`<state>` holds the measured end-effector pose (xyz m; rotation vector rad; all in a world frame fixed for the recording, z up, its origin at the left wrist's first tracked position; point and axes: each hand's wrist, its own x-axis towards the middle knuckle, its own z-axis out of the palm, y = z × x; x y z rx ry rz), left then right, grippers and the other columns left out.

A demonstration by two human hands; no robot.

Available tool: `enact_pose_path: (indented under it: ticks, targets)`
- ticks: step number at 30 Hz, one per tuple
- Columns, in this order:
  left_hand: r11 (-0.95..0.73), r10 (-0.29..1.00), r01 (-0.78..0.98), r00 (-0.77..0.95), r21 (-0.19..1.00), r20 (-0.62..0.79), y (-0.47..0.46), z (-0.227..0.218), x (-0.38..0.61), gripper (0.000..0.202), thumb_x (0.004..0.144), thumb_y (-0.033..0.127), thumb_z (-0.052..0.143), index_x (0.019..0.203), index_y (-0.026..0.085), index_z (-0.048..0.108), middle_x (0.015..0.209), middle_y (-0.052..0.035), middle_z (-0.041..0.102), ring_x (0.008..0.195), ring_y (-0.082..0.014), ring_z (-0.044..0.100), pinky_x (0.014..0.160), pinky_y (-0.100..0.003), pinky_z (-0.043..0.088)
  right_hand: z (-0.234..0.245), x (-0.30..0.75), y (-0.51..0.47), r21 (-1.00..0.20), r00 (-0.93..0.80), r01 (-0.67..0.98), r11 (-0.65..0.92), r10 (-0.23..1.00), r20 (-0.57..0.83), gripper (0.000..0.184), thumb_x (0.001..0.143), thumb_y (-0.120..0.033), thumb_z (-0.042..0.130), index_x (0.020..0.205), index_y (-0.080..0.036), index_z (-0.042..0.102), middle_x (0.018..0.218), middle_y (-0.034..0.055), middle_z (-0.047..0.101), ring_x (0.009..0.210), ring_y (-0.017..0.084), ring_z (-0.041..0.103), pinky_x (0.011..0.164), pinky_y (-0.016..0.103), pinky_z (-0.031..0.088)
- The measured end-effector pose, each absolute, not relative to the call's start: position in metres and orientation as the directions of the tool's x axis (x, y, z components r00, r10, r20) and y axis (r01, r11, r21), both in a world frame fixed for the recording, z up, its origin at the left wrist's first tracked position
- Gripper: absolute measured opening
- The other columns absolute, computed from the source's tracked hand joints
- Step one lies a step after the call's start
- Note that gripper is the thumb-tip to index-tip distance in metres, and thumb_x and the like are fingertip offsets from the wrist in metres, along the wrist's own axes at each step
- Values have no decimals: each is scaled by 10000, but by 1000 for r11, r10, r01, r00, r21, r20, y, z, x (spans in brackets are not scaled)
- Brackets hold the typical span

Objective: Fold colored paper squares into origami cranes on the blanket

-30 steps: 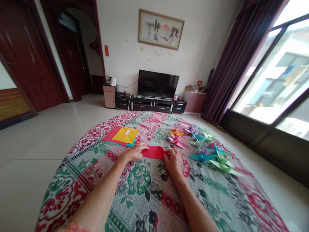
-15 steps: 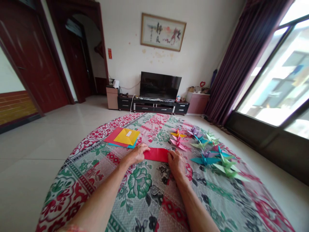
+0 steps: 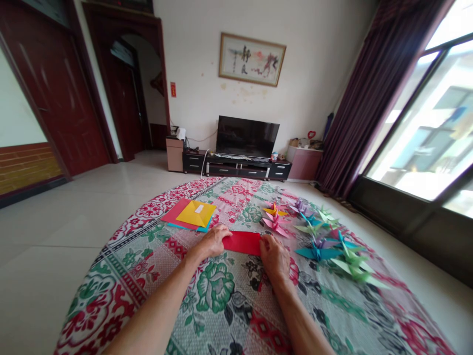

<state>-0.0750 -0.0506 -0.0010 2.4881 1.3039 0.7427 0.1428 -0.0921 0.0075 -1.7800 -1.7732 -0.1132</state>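
A red sheet of paper (image 3: 242,243), folded into a long rectangle, lies on the flowered tablecloth (image 3: 216,286). At its left end my left hand (image 3: 215,240) is closed, with thumb and fingers pinching the edge. My right hand (image 3: 275,255) grips the opposite end in the same way, fingers bent over the corner. Part of each short end is hidden under the fingers. Just beyond my left hand is a stack of square papers, with a yellow sheet (image 3: 192,215) on top, a pink sheet (image 3: 173,213) below it and blue at the bottom.
Several folded paper cranes stand to the right, among them a pink crane (image 3: 275,223), a blue crane (image 3: 318,250) and a green crane (image 3: 354,266). The table's rounded far edge faces a television (image 3: 247,136) on a low black cabinet (image 3: 236,170).
The view has tipped slightly, so the scene sits a little lower and to the right. Both hands stay on the ends of the red paper, which looks much the same.
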Motion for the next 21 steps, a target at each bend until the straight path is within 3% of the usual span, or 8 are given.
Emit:
enact_pose_path:
  ticks: [3,8,12,15,17,21]
  targets:
    - [-573,819,695,469,435,330,-51,0,-75,535,580,-12,418,1025,159,661,1054,-97,601,993,-213,547,902,-308,426,6,143,-91,-352,76,926,136,847,526,170,831,-254,458,865,-226,622,855,31,645,690,154,570,603,255,335]
    - [-532,844,710,403,462,354,-51,0,-70,559,585,-11,423,1076,162,628,1034,-83,620,971,-198,561,898,-297,436,7,139,-91,-302,-45,869,392,670,741,96,796,-220,501,790,-199,595,904,50,590,837,176,547,742,284,393]
    - [-495,835,706,226,506,502,-57,6,-62,561,680,69,470,1233,156,502,1166,-107,565,1075,-221,518,964,-352,401,9,133,-94,-280,-88,802,528,567,819,67,818,-185,481,847,-196,540,903,46,600,864,170,545,785,302,404]
    - [-601,756,631,250,490,605,-61,14,-54,579,686,79,504,1255,187,471,1215,-86,536,1141,-206,475,997,-336,375,10,130,-95,-276,-125,756,593,545,829,70,840,-176,470,879,-204,520,896,35,607,867,160,550,791,300,409]
    - [-664,715,564,287,491,638,-63,18,-49,533,686,80,519,1206,196,512,1147,-73,576,1086,-191,515,955,-314,411,11,128,-97,-287,-154,712,641,541,827,65,844,-174,470,878,-207,514,920,38,602,885,159,548,802,308,412]
    - [-699,694,512,318,500,645,-65,19,-43,254,713,83,506,881,192,663,813,-40,637,775,-159,595,738,-269,485,14,124,-102,-360,-142,610,706,544,827,54,841,-192,469,876,-206,508,949,54,579,922,170,536,826,339,422]
